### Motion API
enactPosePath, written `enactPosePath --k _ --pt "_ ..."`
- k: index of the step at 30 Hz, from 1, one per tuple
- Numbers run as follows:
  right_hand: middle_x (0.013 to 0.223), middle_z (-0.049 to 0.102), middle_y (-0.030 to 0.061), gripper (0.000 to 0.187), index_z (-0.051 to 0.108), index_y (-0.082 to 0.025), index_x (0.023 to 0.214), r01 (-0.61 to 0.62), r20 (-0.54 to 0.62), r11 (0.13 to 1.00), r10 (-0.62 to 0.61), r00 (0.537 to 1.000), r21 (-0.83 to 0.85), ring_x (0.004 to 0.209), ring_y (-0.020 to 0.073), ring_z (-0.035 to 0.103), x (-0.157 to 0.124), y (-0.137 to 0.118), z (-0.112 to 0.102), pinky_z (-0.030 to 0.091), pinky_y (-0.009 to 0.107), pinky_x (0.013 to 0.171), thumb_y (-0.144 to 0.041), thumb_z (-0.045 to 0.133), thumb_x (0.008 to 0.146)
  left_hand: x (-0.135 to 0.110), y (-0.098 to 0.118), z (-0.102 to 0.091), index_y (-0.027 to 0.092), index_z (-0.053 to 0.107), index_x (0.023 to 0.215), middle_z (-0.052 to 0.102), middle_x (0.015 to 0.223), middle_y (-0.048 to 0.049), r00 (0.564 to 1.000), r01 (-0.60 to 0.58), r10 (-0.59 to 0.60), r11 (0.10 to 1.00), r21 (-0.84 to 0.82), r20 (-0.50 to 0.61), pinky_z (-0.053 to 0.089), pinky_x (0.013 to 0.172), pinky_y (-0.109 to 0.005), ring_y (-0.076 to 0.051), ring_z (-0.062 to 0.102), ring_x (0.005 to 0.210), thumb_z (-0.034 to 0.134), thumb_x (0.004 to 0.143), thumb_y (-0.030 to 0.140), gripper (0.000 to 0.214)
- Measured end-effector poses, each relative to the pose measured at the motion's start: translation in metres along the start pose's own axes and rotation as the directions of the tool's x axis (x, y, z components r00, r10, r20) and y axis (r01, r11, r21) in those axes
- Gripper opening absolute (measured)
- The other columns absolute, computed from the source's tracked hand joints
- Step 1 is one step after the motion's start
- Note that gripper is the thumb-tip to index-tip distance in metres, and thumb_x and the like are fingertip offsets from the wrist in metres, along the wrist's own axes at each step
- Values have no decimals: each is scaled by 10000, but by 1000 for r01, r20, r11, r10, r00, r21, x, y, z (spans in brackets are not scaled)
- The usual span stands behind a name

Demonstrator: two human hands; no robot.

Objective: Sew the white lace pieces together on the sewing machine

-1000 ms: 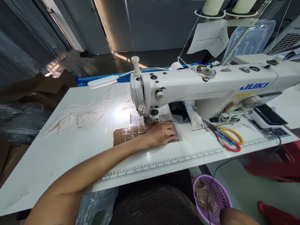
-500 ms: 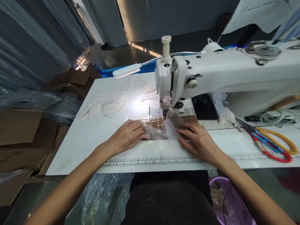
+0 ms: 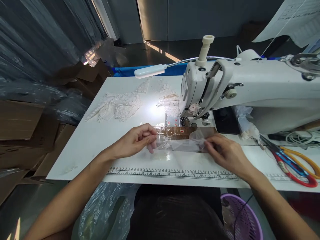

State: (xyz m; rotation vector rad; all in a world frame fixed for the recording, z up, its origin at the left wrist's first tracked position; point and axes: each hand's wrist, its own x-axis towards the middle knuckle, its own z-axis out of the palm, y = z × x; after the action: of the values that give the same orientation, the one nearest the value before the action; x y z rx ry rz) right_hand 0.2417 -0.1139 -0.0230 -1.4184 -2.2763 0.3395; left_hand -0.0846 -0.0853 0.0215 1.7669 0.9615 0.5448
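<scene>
A thin, sheer strip of fabric (image 3: 180,144) is stretched between both hands just above the white table (image 3: 82,143), in front of the needle of a white sewing machine (image 3: 250,90). My left hand (image 3: 136,140) pinches its left end. My right hand (image 3: 223,152) pinches its right end. Behind the strip lies a brown taped patch (image 3: 180,132) on the machine bed. Both hands are closed on the fabric.
White lace pieces (image 3: 117,106) lie on the table's far left. Scissors with red, blue and yellow handles (image 3: 292,161) sit at the right. A lamp (image 3: 150,71) lights the needle area. Cardboard boxes (image 3: 30,133) stand left; a purple basket (image 3: 243,220) is below right.
Both hands went from lying flat on the fabric to pinching its ends and lifting it taut. One second ago only the left hand was at the machine. The view shifted left.
</scene>
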Motion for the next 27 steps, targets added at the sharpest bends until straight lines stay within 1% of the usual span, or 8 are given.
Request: enactPosePath --k 4,7,11,15,18,20,24,27 --pt "958 705 68 270 637 -211 886 -103 -97 965 82 992 -240 730 232 660 -10 30 -24 459 351 591 -379 437 953 3 -13 -9 171 549 976 687 746 -12 992 114 -111 992 51 -64 545 618 -284 -127 662 602 448 977 351 207" --pt "1095 679 155 315 631 -178 1074 -105 -148 901 46 988 -422 933 341 645 -15 48 -33 486 444 710 -394 447 940 5 -16 -17 179 574 978 683 803 -27 989 131 -101 934 334 -103 515 619 -290 -155 655 676 427 978 366 238" --pt "1189 621 196 389 581 -163 1219 -32 -216 918 -59 975 -396 1072 390 581 -8 44 -30 485 522 809 -386 468 922 25 -14 -22 155 588 940 650 963 -87 979 107 80 590 800 -190 461 641 -309 -206 614 800 448 948 266 180" --pt "1132 635 149 287 628 -189 1142 143 -178 969 -179 968 -201 1070 327 592 11 6 -12 502 502 867 -301 483 921 72 -21 -14 142 578 957 622 1101 -108 978 -75 205 442 894 -20 450 786 -346 -221 596 936 450 942 207 144" --pt "1142 640 133 270 631 -212 1151 214 -106 969 -228 968 -126 1094 310 591 19 -21 2 510 496 894 -253 497 921 101 -28 -8 148 569 1060 607 1181 -116 962 -178 264 393 902 74 441 813 -333 -226 591 1004 493 947 278 188" --pt "1173 635 120 291 614 -228 1191 245 -60 966 -250 966 -81 1120 296 588 19 -31 6 522 476 904 -235 509 920 107 -30 -7 146 576 1078 628 1136 -121 960 -198 260 375 906 103 444 737 -318 -223 612 938 515 941 339 245" --pt "1167 636 92 321 588 -254 1233 303 70 953 -304 950 23 1139 264 583 17 -40 7 550 419 886 -222 531 919 92 -27 -15 162 621 983 661 835 -60 974 -200 191 479 855 121 363 520 -284 -185 604 689 456 954 460 342" --pt "1156 639 100 303 594 -235 1206 329 104 937 -341 934 115 1136 264 580 23 -50 11 545 440 897 -184 517 917 87 -28 -30 166 638 997 666 908 -75 970 -140 243 533 835 7 374 525 -292 -190 610 728 420 963 340 281"
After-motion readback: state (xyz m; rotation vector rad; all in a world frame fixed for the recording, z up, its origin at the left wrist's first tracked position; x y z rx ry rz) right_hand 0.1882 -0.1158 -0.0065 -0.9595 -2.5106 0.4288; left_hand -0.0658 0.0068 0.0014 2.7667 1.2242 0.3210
